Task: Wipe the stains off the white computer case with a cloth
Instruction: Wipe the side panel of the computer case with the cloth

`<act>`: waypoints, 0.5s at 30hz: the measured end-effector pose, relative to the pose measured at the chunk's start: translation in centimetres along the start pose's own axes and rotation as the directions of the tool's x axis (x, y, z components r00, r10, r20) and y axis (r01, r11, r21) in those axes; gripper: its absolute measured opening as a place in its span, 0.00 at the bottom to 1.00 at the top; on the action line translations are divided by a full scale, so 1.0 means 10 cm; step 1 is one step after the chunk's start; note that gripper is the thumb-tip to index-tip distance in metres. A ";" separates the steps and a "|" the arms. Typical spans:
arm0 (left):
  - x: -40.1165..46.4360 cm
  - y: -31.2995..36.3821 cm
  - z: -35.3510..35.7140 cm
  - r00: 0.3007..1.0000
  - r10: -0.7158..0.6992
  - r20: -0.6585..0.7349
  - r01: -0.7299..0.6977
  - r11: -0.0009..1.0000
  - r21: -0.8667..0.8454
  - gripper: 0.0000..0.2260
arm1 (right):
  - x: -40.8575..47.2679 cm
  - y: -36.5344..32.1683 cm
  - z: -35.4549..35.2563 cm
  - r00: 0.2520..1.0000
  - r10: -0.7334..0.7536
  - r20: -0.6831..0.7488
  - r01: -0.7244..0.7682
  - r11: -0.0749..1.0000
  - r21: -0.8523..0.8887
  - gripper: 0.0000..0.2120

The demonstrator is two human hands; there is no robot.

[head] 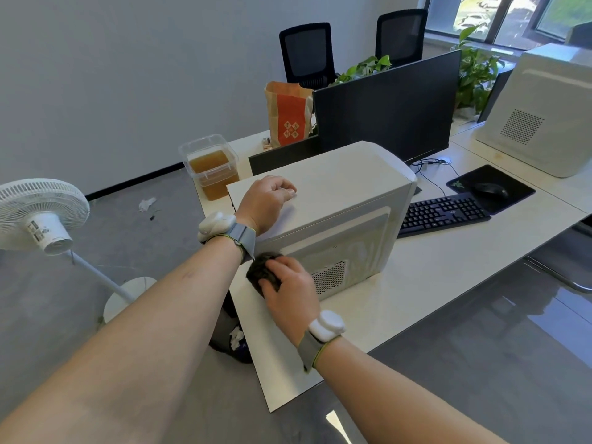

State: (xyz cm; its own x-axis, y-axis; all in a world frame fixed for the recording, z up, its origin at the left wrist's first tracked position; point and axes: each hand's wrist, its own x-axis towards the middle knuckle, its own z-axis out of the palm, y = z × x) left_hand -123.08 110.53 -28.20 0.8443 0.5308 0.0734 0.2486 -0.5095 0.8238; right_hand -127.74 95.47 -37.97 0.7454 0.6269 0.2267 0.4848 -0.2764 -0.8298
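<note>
Office setting, head view: white desk (416, 283) carrying the white computer case (336, 200), which stands near the desk's left end beside a keyboard (443, 213) and monitor (387, 110). Left hand (264, 201) rests on the case's top with fingers curled loosely, holding nothing, evidently to steady it. Right hand (288, 283) grips a dark cloth (261, 272), pressing it against the near side panel by the vent grille (328, 277), presumably where stains lie.

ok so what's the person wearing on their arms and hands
Both forearms are bare, with no sleeves or gloves. The left hand and right hand each have a grey wrist strap with a thin yellow-green edge, carrying a rounded white device: left strap, right strap.
</note>
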 end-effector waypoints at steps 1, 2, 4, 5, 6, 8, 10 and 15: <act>0.00 -0.01 0.00 1.000 0.000 -0.003 0.000 1.000 -0.001 0.16 | -0.01 0.02 0.03 0.997 0.048 0.059 -0.047 0.999 -0.019 0.17; 0.00 -0.02 -0.01 1.000 0.004 -0.005 -0.004 1.000 0.004 0.15 | -0.02 0.04 0.05 0.990 0.098 0.101 -0.094 0.995 -0.038 0.17; 0.01 -0.04 -0.01 1.000 0.014 -0.011 -0.014 1.000 0.025 0.12 | -0.04 0.06 0.08 0.966 0.215 0.144 -0.215 0.977 -0.015 0.17; 0.02 -0.05 0.00 1.000 0.017 -0.012 -0.016 0.999 0.035 0.11 | -0.05 0.06 0.08 0.944 0.292 0.156 -0.306 0.949 0.075 0.16; 0.03 -0.06 0.01 1.000 0.023 -0.011 -0.023 0.999 0.047 0.10 | -0.04 0.05 0.06 0.917 0.362 0.165 -0.391 0.899 0.196 0.15; 0.05 -0.08 0.02 0.999 0.041 -0.006 -0.041 0.994 0.098 0.11 | -0.02 0.01 -0.04 0.880 0.449 0.157 -0.470 0.777 0.419 0.12; 0.06 -0.09 0.03 0.999 0.050 0.002 -0.049 0.981 0.188 0.15 | 0.07 -0.02 -0.21 0.891 0.454 0.024 -0.395 0.748 0.533 0.11; 0.02 0.00 0.12 0.997 0.050 0.059 -0.073 0.852 0.519 0.20 | 0.57 0.20 -0.73 0.807 0.503 -0.309 -0.239 0.757 0.608 0.18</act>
State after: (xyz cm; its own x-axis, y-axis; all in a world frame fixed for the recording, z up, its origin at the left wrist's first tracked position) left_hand -122.33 109.81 -28.86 0.8820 0.4642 0.0813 0.3965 -0.8241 0.4045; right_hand -119.20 93.15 -34.61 0.9868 0.1422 -0.0772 -0.0897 0.0837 -0.9925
